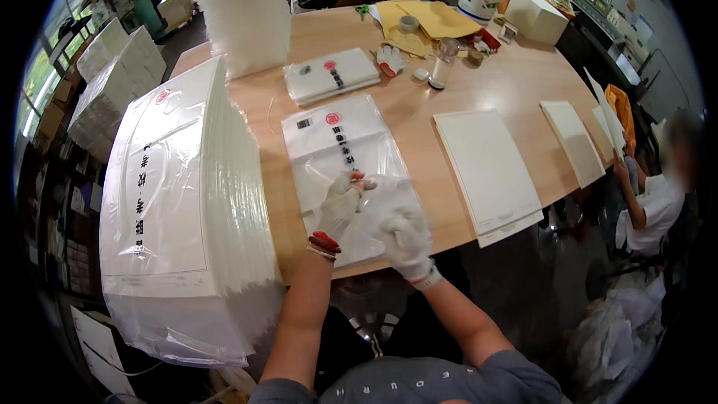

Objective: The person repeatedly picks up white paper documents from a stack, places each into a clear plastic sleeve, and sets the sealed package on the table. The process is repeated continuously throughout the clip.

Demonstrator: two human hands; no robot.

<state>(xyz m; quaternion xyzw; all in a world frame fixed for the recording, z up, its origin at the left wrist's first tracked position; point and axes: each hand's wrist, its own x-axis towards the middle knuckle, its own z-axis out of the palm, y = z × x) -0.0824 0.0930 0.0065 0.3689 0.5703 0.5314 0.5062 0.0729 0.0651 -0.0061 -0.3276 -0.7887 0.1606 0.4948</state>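
While a tall bagged pile (168, 179) already stands at left and the bare paper stack (490, 168) at right looks like what remains, the plastic bag (318, 161) lies flat between them — left hand (344, 198) curled over it, right hand (407, 236) blurry, can't tell if either's pinching.

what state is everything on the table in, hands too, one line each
printed plastic bag, lying flat, wrinkled
left grip, gloved, over the bag, fingers curled
right grip, gloved, blurred
tall bagged pile, stacked high
white paper stack, flat, unbagged
loose glove, unworn
yellow envelopes, flat, overlapping
clear container, upright
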